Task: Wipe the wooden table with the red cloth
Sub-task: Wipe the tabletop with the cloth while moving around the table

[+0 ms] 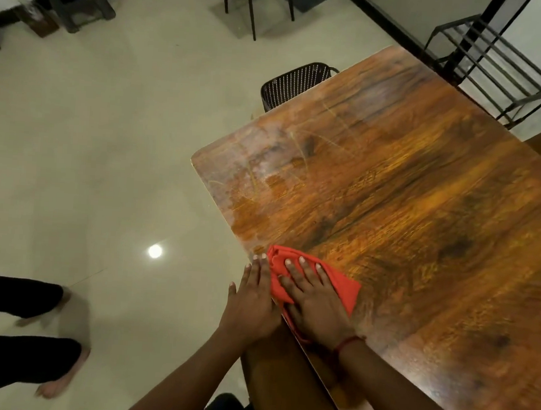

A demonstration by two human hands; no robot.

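The wooden table (pixel 407 195) fills the right half of the view, with dusty, streaked patches near its far left corner. A red cloth (pixel 342 282) lies crumpled on the table's near left edge. My right hand (pixel 314 299) presses flat on the cloth with fingers spread. Beside it, at the table's edge, is my left hand (pixel 251 302), fingers straight and together, its side touching the cloth; part of the cloth is hidden between the two hands.
A black perforated chair (pixel 290 83) is tucked at the table's left side. A black metal rack (pixel 493 63) stands past the far right edge. Another person's legs and bare feet (pixel 56 359) are on the tiled floor at left. Dark chair legs (pixel 254 8) stand farther back.
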